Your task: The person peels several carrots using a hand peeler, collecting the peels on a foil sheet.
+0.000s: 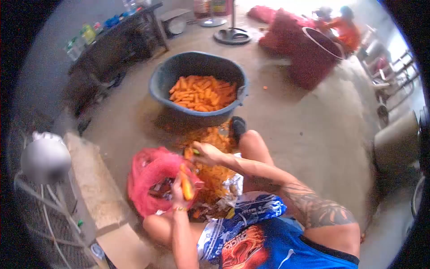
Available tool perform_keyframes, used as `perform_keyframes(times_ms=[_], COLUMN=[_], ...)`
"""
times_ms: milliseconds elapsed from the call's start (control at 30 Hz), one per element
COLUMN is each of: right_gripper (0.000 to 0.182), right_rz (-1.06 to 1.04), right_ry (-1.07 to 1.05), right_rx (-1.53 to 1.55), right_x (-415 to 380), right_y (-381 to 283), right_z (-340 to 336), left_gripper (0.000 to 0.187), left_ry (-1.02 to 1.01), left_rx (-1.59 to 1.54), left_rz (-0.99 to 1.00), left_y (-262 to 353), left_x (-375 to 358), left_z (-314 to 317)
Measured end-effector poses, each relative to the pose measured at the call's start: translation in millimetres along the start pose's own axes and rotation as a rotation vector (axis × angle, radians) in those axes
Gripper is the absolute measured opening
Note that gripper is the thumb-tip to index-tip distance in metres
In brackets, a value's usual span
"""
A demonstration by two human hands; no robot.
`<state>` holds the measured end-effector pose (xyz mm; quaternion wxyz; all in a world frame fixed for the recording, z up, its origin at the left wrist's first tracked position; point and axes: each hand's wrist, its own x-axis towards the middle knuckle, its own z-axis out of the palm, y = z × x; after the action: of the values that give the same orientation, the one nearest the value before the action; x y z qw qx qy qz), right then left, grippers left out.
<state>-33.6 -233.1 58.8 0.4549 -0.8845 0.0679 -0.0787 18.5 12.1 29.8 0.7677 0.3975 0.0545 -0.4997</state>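
Note:
My left hand (177, 190) is closed round a peeled orange carrot (186, 184), held tilted over the edge of a red mesh sack (139, 188). Just above it, my right hand (207, 154) grips what looks like a peeler (195, 152) with a green part; blur hides its blade. Orange peelings (210, 172) lie heaped on the floor below and beside both hands. The sack's mouth is open, with dark contents that I cannot make out.
In front stands a grey-blue tub (156, 92) holding many peeled carrots (204, 93). Full red sacks (280, 33) and a dark red bin (313, 62) are at the back right, near another person (347, 31). A fan (45, 157) and a concrete ledge (96, 179) stand at left.

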Motion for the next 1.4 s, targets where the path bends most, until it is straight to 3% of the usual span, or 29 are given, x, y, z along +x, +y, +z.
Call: perform_keyframes(times_ms=[33, 67, 100, 133, 167, 200, 267, 300, 367, 400, 433, 500, 567, 600, 633, 700, 767, 833, 900, 933, 967, 1033, 1067, 1100, 1167, 1233, 1267, 1367, 1400], right_gripper=[0.043, 0.043, 0.041, 0.041, 0.04, 0.037, 0.031, 0.038, 0.049, 0.059, 0.043, 0.061, 0.053, 0.047, 0.047, 0.031, 0.036, 0.038, 0.039, 0.042, 0.043, 0.04, 0.038, 0.035, 0.045, 0.047, 0.048, 0.051, 0.048], right_rz=[-0.138, -0.135, -0.119, -0.202, -0.104, 0.08, 0.019, 0.114, 0.045, -0.32, -0.274, -0.221, -0.033, 0.011, 0.087, 0.084, -0.256, -0.116, -0.169, 0.046, -0.003, 0.191, 0.125, -0.1, -0.389, -0.225, -0.138, 0.176, 0.159], right_ry=[-0.094, -0.283, -0.271, -0.208, -0.098, -0.086, 0.329, 0.286, -0.058, -0.054, -0.171, -0.285, -0.103, 0.096, 0.17, 0.206, -0.012, -0.321, -0.17, -0.092, 0.13, 0.3, 0.183, 0.128, -0.12, -0.184, -0.221, 0.039, 0.116], right_rx=[-0.056, -0.028, -0.024, -0.109, -0.203, -0.104, -0.073, -0.038, -0.055, -0.074, 0.019, -0.09, -0.144, -0.082, -0.066, -0.014, -0.084, -0.052, -0.098, -0.098, -0.163, -0.016, 0.141, 0.012, 0.128, 0.026, -0.021, -0.032, -0.104], right_x=[-15, -27, -33, -30, -16, -2, 16, 20, 3, -13, -33, -33, -7, 2, 14, 13, -14, -37, -27, -8, 5, 14, 18, 4, -19, -22, -26, 13, 18], right_y=[-11, -22, -25, -11, 13, 12, 26, 27, 31, 16, -11, 1, 51, 46, 55, 47, 8, -30, -1, 35, 58, 22, 46, 22, -5, -8, -8, 40, 46], right_z=[11, 17, 21, 17, 22, -1, -16, -12, 13, 23, 25, 31, 35, 21, 13, 13, 19, 22, 25, 34, 28, -2, 9, 9, 24, 25, 25, 20, 9], left_gripper=[0.04, 0.041, 0.041, 0.042, 0.042, 0.042, 0.042, 0.042, 0.043, 0.043, 0.043, 0.044, 0.045, 0.045, 0.046, 0.046, 0.045, 0.045, 0.046, 0.047, 0.048, 0.047, 0.047, 0.046, 0.044, 0.043, 0.045, 0.048, 0.053], left_ry=[0.068, 0.045, 0.028, -0.001, -0.027, -0.005, -0.073, -0.033, 0.05, 0.042, 0.036, 0.002, -0.043, -0.061, -0.029, 0.028, 0.031, 0.045, -0.015, 0.019, 0.049, -0.031, -0.022, -0.012, 0.001, 0.122, 0.132, -0.145, -0.139], left_rx=[0.105, 0.161, 0.22, 0.183, 0.144, 0.172, 0.047, 0.034, 0.045, 0.079, 0.109, 0.15, 0.149, 0.143, 0.099, 0.014, 0.036, 0.08, 0.13, 0.135, 0.142, 0.083, 0.06, 0.041, 0.032, 0.175, 0.048, -0.05, 0.008], left_rz=[0.073, 0.084, 0.087, 0.062, 0.032, 0.036, -0.064, -0.051, 0.061, 0.064, 0.057, 0.018, -0.024, -0.036, -0.025, 0.013, 0.057, 0.039, 0.046, 0.053, 0.065, -0.008, 0.011, 0.033, 0.062, 0.114, 0.069, -0.065, -0.062], left_y=[3, -4, -12, -5, 0, 0, 2, 1, -11, -5, -3, -3, -3, -2, -4, -5, -1, -4, -6, -6, -7, -4, -5, -5, -7, -11, -14, -4, -4], left_x=[2, 13, 21, 6, -6, -8, -14, -16, 2, 3, 1, 1, -1, -7, -5, 1, 3, 4, 2, -2, -5, -9, -7, -3, 9, 8, 9, -2, -3], left_z=[14, -7, -31, -10, 15, 18, 18, 21, 5, 5, 6, 2, -3, -1, -1, 1, -3, -7, -7, 2, 9, 3, 4, 1, -9, -4, -3, -10, -11])
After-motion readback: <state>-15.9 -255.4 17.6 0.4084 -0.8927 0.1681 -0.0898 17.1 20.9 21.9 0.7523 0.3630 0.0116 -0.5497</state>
